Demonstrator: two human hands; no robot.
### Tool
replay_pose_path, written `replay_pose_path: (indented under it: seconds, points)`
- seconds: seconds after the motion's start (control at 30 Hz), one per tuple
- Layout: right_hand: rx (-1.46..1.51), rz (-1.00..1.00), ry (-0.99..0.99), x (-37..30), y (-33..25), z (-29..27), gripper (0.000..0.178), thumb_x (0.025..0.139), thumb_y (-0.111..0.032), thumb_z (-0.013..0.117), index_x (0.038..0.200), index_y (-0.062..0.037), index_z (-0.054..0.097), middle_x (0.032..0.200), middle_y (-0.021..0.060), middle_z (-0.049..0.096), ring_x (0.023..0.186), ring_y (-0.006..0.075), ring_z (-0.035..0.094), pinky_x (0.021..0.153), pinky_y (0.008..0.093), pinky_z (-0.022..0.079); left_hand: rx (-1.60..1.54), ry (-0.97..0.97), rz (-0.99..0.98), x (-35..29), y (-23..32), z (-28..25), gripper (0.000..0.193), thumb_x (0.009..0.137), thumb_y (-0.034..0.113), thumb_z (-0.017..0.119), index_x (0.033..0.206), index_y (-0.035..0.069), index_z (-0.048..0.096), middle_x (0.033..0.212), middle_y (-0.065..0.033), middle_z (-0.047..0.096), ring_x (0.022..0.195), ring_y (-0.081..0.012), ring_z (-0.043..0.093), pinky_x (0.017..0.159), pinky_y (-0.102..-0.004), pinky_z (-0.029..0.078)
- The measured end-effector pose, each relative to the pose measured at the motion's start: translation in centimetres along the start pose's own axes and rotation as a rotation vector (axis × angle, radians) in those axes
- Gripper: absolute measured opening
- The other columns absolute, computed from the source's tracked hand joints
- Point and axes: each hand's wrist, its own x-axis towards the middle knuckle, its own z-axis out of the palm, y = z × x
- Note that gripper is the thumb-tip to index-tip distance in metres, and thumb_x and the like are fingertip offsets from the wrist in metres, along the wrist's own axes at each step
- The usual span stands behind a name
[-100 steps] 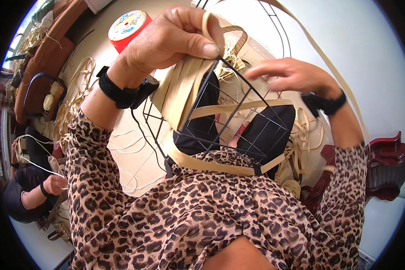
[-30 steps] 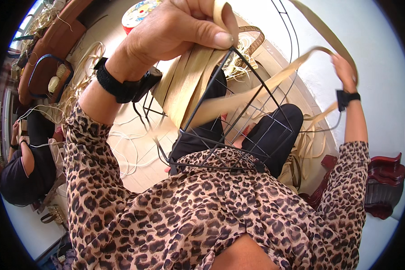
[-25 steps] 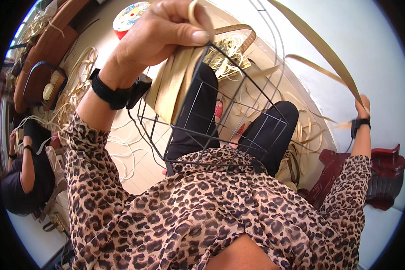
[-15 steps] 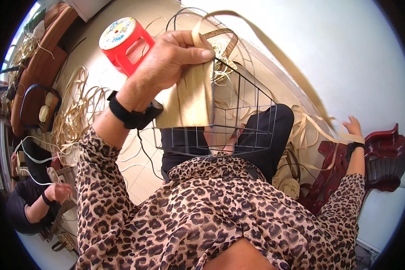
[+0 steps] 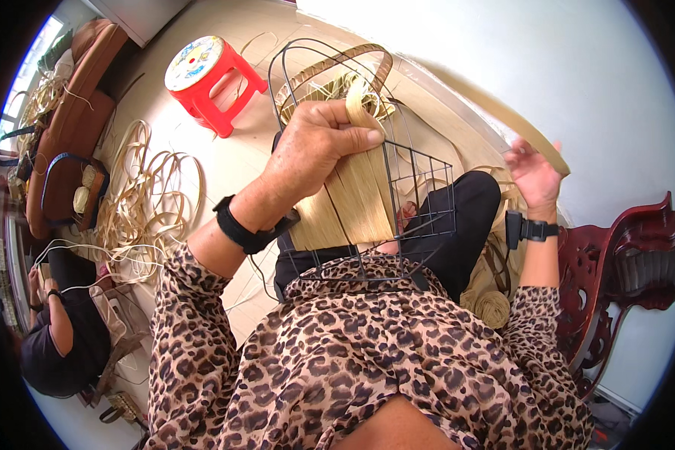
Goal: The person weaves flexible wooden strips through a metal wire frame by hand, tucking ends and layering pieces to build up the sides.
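Note:
A black wire basket frame (image 5: 425, 232) with a tall handle rests over my lap. Flat tan strips (image 5: 345, 206) lie side by side and cover part of its near wall. My left hand (image 5: 324, 139) is closed at the frame's upper edge, thumb and fingers pinching a looped strip against it. From there a long tan strip (image 5: 495, 105) arcs out to the right. My right hand (image 5: 534, 174) is raised in front of the wall, its fingers curled at the far part of that strip. It is slightly blurred.
A red plastic stool (image 5: 217, 86) stands ahead to the left. Loose strips (image 5: 154, 176) lie heaped on the floor. Beyond the frame sits a strip-woven basket (image 5: 386, 67). A carved dark red chair (image 5: 615, 255) is at right. Another person (image 5: 67, 330) works at far left.
My right hand has come up and inward from the lower right, with the strip. My left hand and the frame have shifted a little right and nearer. The other person's arm has moved.

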Motion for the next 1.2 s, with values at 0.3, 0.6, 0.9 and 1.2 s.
replay_pose_path:
  seconds: [0.3,0.6,0.9,1.2]
  points:
    - [-1.241,0.594,0.41,-2.9,1.1,4.5,0.03,0.088,-0.029,0.05,0.073,-0.004,0.056,0.075,0.0019,0.059,0.066,0.008,0.053,0.057,0.0213,0.041,0.062,0.0,0.024,-1.3,-0.8,-0.1,0.009,0.08,0.006,0.065,0.087,0.001,0.065,0.074,-0.0008,0.063,0.064,-0.005,0.056,0.057,-0.0183,0.046]
    - [-1.051,0.019,-0.212,8.4,4.5,18.6,0.04,0.086,-0.038,0.058,0.096,-0.0005,0.063,0.076,-0.0004,0.057,0.071,0.0078,0.051,0.064,0.0211,0.041,0.054,-0.024,0.166,-1.0,-0.5,1.0,0.011,0.079,0.01,0.067,0.087,0.002,0.066,0.066,0.0033,0.059,0.053,-0.0014,0.048,0.045,-0.0169,0.038]
    - [-0.508,-0.04,-0.126,8.8,4.4,20.7,0.022,0.088,-0.02,0.058,0.093,0.0005,0.063,0.082,0.0034,0.061,0.078,0.0087,0.055,0.075,0.0211,0.043,0.137,-0.041,0.178,-1.6,-0.6,0.5,0.009,0.079,0.008,0.068,0.085,0.002,0.067,0.067,0.0026,0.06,0.056,-0.002,0.049,0.05,-0.0175,0.041]
    - [-1.267,0.024,0.032,8.7,4.2,21.8,0.039,0.081,-0.039,0.065,0.08,0.0002,0.06,0.071,0.0034,0.057,0.065,0.0069,0.051,0.057,0.0197,0.042,0.118,-0.016,0.317,-1.0,-1.2,0.6,0.01,0.079,0.007,0.066,0.087,0.002,0.067,0.074,-0.0014,0.065,0.067,-0.0048,0.057,0.06,-0.0211,0.048]
